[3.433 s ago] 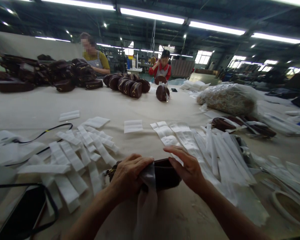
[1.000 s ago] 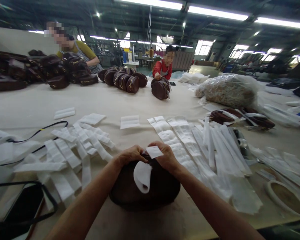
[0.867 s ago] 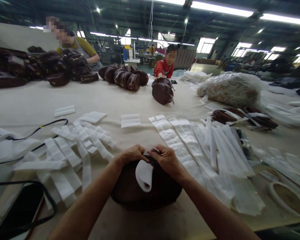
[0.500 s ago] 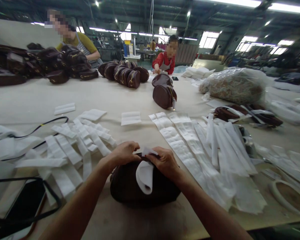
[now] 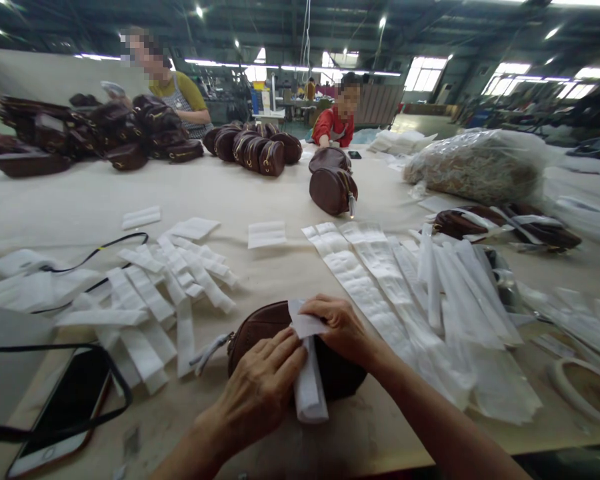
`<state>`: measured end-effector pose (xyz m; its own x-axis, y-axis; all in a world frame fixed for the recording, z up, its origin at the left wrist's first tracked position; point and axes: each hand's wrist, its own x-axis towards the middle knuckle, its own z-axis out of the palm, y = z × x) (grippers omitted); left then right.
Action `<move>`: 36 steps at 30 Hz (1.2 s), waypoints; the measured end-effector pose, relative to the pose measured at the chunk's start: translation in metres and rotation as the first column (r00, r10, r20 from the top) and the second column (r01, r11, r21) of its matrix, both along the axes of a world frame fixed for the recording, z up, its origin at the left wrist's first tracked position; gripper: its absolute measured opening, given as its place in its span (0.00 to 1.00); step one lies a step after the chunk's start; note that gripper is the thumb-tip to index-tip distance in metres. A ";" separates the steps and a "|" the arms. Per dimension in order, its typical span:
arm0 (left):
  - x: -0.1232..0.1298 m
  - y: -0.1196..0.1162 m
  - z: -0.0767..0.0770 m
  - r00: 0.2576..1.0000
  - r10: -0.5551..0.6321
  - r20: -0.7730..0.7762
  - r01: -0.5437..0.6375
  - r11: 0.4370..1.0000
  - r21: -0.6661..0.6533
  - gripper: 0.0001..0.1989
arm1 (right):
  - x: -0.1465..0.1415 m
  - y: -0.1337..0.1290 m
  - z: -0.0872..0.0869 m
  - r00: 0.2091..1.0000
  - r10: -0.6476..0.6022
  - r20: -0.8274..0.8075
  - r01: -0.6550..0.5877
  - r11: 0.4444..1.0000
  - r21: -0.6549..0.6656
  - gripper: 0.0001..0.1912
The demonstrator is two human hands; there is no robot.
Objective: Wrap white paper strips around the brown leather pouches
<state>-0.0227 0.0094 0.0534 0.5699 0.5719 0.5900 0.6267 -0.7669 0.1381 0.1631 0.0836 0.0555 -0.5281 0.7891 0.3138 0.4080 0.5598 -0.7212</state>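
A dark brown bag (image 5: 257, 323) lies on the table in front of me, its zipper end with a wrapped pull at the left. A folded white strip (image 5: 310, 393) hangs down over its near side. My left hand (image 5: 267, 370) lies over the bag, fingers together against the strip's left edge; whether they grip it is hidden. My right hand (image 5: 337, 327) pinches the strip's thin upper end at the bag's top edge.
White strips (image 5: 145, 293) are scattered at the left, and long white strips (image 5: 375, 287) at the right. A phone (image 5: 65, 407) lies at the lower left. Brown bags (image 5: 253, 150) stand farther back. Two people are across the table, beside a plastic-wrapped bundle (image 5: 480, 163).
My left hand has moved from the bag's top edge down onto its near side, beside the strip. The strip now hangs longer and straighter. The view has shifted slightly.
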 end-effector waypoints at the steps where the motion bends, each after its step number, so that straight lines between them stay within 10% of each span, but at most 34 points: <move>1: 0.000 0.000 0.001 1.000 0.003 -0.030 -0.003 1.000 0.009 0.15 | 0.001 -0.003 0.000 1.000 0.016 0.027 -0.018 0.998 0.054 0.13; 9: 0.006 -0.003 0.000 1.000 0.020 0.002 -0.020 1.000 -0.001 0.17 | 0.001 -0.028 -0.003 0.986 0.033 0.163 -0.101 0.898 0.428 0.08; 25: -0.003 -0.009 -0.009 0.971 0.119 0.208 -0.086 0.983 -0.164 0.13 | 0.009 -0.036 0.005 0.971 0.157 0.183 -0.216 0.903 0.372 0.14; 36: -0.009 -0.009 -0.006 0.982 -0.019 0.188 0.051 0.984 -0.170 0.16 | 0.021 -0.055 0.006 0.964 0.264 0.040 -0.266 0.930 0.253 0.16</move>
